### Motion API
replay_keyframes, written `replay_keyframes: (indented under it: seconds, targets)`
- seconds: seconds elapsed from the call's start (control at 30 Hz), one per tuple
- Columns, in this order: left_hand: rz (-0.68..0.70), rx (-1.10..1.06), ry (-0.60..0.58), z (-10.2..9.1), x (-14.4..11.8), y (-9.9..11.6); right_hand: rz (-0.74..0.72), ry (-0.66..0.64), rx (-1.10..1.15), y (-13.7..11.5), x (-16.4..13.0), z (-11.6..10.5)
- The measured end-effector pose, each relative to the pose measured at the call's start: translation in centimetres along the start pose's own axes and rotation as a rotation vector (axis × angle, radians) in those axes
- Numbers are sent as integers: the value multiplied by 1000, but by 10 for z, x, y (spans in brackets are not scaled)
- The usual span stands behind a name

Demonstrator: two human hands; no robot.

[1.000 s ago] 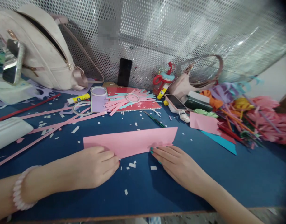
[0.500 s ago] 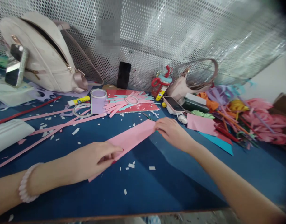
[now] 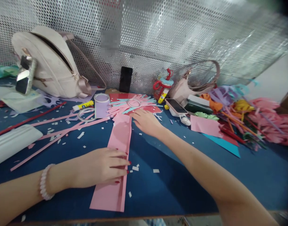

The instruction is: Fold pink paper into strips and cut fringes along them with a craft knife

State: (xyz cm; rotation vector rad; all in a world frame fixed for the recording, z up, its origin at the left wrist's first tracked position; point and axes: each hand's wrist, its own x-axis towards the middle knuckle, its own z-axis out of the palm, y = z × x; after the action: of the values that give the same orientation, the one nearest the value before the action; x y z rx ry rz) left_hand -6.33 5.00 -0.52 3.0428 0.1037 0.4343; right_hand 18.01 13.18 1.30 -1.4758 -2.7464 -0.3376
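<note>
A long pink paper strip lies lengthwise in front of me on the blue table, with a narrow fold standing along its right edge. My left hand rests across its near half, fingers spread and flat, the tips at the folded edge. At the strip's far end, my right hand has its fingers bent together over the far right corner, holding it; the thumb is partly hidden. Just beyond that hand sits a pink and blue paper fringe with a white ring on top.
Left are a lilac paper-covered roll, a glue stick, pink strips and a white case. A backpack and an upright phone stand behind. Right are a cup, a phone and craft paper. White scraps dot the table.
The pink paper strip has swung from slanting rightward to pointing nearly straight away from me. My right hand has moved left with its far end. My left hand has flattened from a pinch.
</note>
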Motion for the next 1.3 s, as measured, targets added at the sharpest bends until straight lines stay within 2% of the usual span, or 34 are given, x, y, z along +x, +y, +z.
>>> replay_keyframes:
  seconds: [0.1,0.23,0.37,0.5,0.63,0.77,0.83,0.93,1.03,1.17,1.23,1.3]
  targets:
    - [67,96,27,0,1,1,187,-60,-103,19,-24,-1]
    - [135,239,59,-2,5,7,396,-138,-173,50,-61,7]
    - [155,332,75,0,10,14,396,-218,-137,64,-84,17]
    - [82,409,138,5,21,17,314,-203,-71,62,-101,16]
    - [-52,419,144,13,31,12,253,-135,23,47,-134,3]
    - [-177,327,138,19,28,1,208,144,365,14,-178,-16]
    - [-251,287,125,19,24,-4,211,206,437,-7,-197,-25]
    - [-320,247,83,16,21,-7,108,281,359,-41,-216,-35]
    - [-306,176,1,11,21,-2,-29,366,219,-69,-228,-38]
    - [-202,75,-133,7,20,11,-3,288,128,-90,-233,-37]
    - [-175,42,-168,7,19,18,26,233,70,-94,-233,-35]
    - [-168,21,-183,8,17,24,37,232,23,-96,-233,-31]
